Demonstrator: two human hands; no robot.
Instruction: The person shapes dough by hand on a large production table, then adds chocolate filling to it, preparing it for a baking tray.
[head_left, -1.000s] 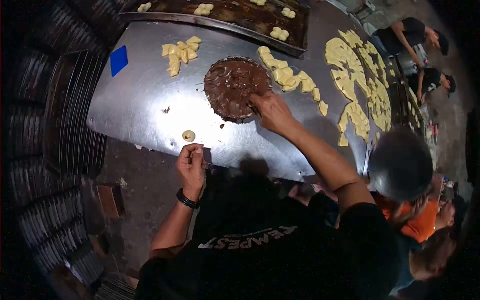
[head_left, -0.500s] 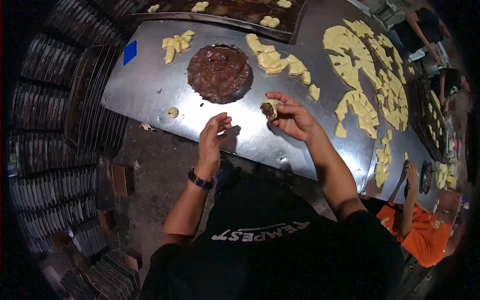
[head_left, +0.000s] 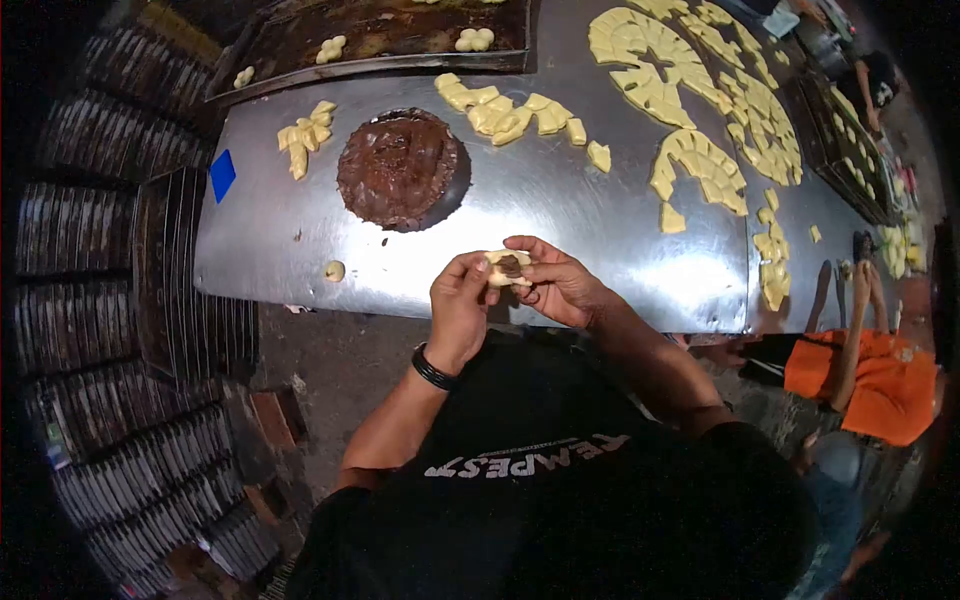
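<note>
Both hands are meeting at the near edge of a steel bench (head_left: 560,200). The left hand (head_left: 460,305) and right hand (head_left: 560,285) are pinching a dough piece (head_left: 507,267), fingers clamped around it, chocolate showing inside. A round chocolate mass (head_left: 397,167) is sitting at eleven o'clock from them.

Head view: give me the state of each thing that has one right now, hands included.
dough piece: held between both hands, open on top, brown filling showing
left hand: pinching the dough piece's left edge
right hand: cupping the dough piece from the right
chocolate filling mound: flat on the steel table, surface gouged
small dough ball: loose, near the table's front edge
cut dough pieces: unfilled, in a row
baking tray: holds several shaped pieces
</note>
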